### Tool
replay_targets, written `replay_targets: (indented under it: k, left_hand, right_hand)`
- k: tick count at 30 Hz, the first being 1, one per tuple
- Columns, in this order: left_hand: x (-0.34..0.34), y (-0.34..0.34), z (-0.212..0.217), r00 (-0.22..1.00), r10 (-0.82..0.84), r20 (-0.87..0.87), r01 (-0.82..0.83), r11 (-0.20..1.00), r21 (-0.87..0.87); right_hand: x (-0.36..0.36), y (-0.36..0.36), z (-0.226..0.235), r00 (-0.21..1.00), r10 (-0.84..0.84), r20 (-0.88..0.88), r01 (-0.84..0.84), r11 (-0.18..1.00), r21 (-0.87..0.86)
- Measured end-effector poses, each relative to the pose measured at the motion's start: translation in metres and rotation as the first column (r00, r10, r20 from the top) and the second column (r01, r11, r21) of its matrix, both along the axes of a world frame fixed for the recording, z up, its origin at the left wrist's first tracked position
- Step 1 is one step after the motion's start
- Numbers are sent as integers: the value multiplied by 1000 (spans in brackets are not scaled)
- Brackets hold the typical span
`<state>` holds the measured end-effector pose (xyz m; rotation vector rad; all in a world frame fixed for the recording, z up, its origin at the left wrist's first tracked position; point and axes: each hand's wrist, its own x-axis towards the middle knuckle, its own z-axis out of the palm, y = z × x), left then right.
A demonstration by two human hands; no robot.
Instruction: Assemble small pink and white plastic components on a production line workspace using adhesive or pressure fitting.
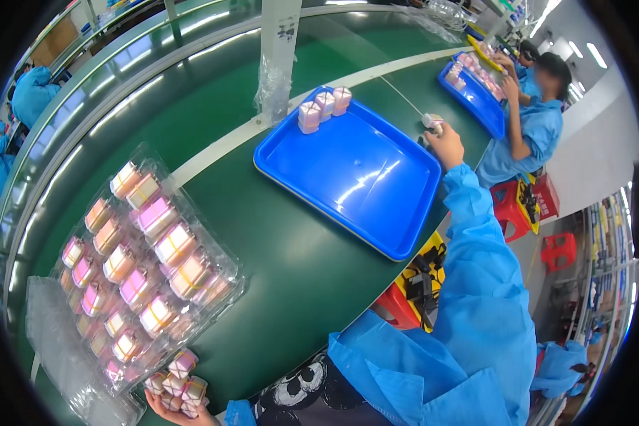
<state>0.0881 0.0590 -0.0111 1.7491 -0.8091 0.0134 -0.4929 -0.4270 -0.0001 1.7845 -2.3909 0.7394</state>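
My left hand (169,410) is closed around a cluster of small pink-and-white blocks (182,363) with dark lines across them, at the table's near edge. Beside it lies a clear plastic blister tray (224,259) with several pink, peach and white blocks bound by yellow bands. My right hand (447,145) reaches past the right side of a blue tray (334,167), gripping a small whitish block (430,121) in its fingers. Three pale pink-and-white blocks (324,105) stand in a row in the tray's far left corner.
A metal post (279,57) rises behind the blue tray. Empty clear plastic trays (67,348) lie at far left. At right, a co-worker (529,121) handles blocks over another blue tray (476,106). Red stools (508,209) and a yellow bin (433,259) with black adapters stand below the table edge.
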Motion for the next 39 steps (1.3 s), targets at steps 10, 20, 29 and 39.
replay_targets:
  k: [10, 20, 29, 39]
  left_hand:
    - [40, 44, -61, 987, 133, -85, -146, 975, -170]
    - [-33, -27, 20, 938, 78, 337, -155, 966, 208]
    - [-19, 10, 5, 921, -31, 388, -91, 952, 293]
    - [-13, 7, 5, 958, -42, 282, -15, 980, 198]
  right_hand:
    - [-38, -95, 9, 983, -108, -147, 123, 988, 97]
    - [-137, -154, -13, 940, -336, 66, 323, 934, 153]
    - [-156, -141, -34, 997, 29, 66, -51, 933, 355]
    - [123, 87, 133, 711, 658, 250, -545, 739, -396]
